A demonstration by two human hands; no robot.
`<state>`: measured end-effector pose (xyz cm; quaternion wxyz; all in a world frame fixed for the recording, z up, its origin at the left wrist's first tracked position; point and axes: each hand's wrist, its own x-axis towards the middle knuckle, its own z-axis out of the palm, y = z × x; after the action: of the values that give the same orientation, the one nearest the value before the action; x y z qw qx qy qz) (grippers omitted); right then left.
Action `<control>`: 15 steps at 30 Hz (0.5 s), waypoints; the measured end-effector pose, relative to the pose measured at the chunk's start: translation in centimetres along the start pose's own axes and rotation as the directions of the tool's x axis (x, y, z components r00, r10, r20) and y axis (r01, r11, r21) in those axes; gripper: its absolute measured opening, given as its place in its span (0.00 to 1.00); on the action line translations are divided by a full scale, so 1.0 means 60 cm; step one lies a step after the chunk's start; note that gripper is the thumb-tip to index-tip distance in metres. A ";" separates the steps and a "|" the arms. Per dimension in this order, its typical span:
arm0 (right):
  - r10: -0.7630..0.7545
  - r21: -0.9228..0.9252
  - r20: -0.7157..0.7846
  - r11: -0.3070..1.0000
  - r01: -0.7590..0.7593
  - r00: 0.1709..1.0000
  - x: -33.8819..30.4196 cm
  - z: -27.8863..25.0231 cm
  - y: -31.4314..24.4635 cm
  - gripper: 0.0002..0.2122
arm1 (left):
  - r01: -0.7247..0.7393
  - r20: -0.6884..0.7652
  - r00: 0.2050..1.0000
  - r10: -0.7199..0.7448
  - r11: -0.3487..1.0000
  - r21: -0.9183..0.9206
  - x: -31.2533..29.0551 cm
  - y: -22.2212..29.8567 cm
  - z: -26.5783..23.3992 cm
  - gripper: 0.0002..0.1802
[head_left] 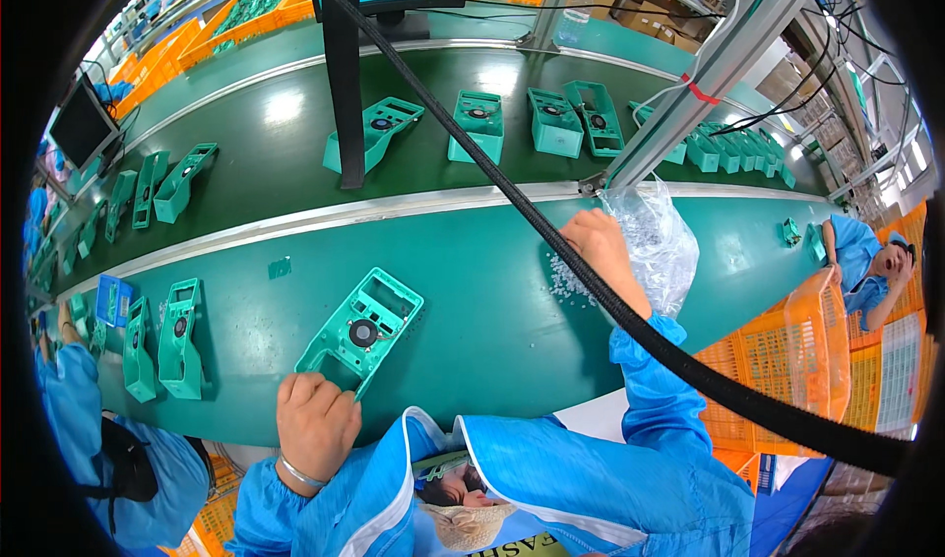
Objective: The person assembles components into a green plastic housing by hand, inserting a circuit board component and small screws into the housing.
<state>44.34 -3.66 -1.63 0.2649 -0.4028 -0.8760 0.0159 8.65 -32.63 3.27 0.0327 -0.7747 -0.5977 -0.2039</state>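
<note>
Two hands work at a green tabletop (512, 301) beside a conveyor belt (295, 154). Left hand (315, 421): closed into a loose fist, knuckles touching the near corner of a teal plastic housing (360, 333); whether the fingers pinch its edge cannot be told. The housing lies flat and tilted, a moulded tray shape with rectangular cut-outs and a round dark part seated at its centre. Right hand (598, 250): closed around the mouth of a clear plastic bag (658, 244), crinkled and glossy, resting on the tabletop near the belt rail. Small white parts (563, 279) lie scattered just beside the bag, touching the tabletop. Progress, as a judgement: the housing carries its round centre part already, while none of the white parts appears fitted to it, so that work seems to remain. Two more housings (162, 345) stand on edge to the left, near a small blue tray (111, 299). Further housings (478, 124) ride on the smooth, reflective belt. Orange mesh crates (787, 360) stand to the right, rigid and perforated.
</note>
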 end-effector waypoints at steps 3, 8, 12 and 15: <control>-0.032 -0.057 0.005 0.998 0.032 0.999 0.006 -0.003 -0.007 0.02 | 0.010 -0.008 1.000 -0.010 1.000 -0.018 -0.002 -0.001 0.004 0.11; -0.014 -0.082 0.086 0.996 0.021 0.996 0.023 -0.009 -0.028 0.00 | 0.008 -0.002 1.000 -0.008 1.000 -0.016 -0.004 -0.002 0.005 0.11; -0.012 -0.033 0.127 0.999 0.016 0.992 0.034 -0.010 -0.033 0.01 | 0.010 0.001 1.000 -0.010 1.000 -0.021 -0.003 -0.002 0.006 0.11; 0.002 -0.012 0.069 1.000 -0.001 0.998 0.028 0.000 -0.013 0.00 | 0.006 -0.001 1.000 -0.006 0.999 -0.034 -0.001 -0.001 0.005 0.11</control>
<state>42.87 -3.00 -0.70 0.2321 -0.4043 -0.8844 0.0250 8.67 -32.61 2.98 0.0192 -0.7731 -0.5966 -0.2146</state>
